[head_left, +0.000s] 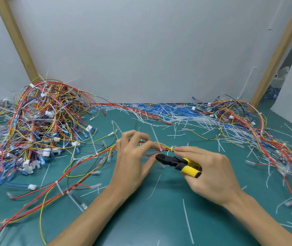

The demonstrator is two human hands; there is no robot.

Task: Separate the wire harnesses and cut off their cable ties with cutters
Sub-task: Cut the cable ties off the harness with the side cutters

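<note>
The left hand [134, 157] pinches the wires [166, 148]; the right hand [210, 173] grips the cutters [177, 160]. Between the hands, the blades could nick a wire beside the cable tie [172, 148].

**Bare hands, bare forearms**

The left hand [132, 157] and the right hand [210, 171] are uncovered, with long, slim fingers. The left forearm [88, 219] and the right forearm [266, 222] are bare from wrist to the near edge. Knuckles show on the right hand's back.

Green mat [159, 219], white backdrop [141, 50], left wooden post [15, 38], right wooden post [281, 48], perhaps pale clutter [281, 77] beyond.
</note>
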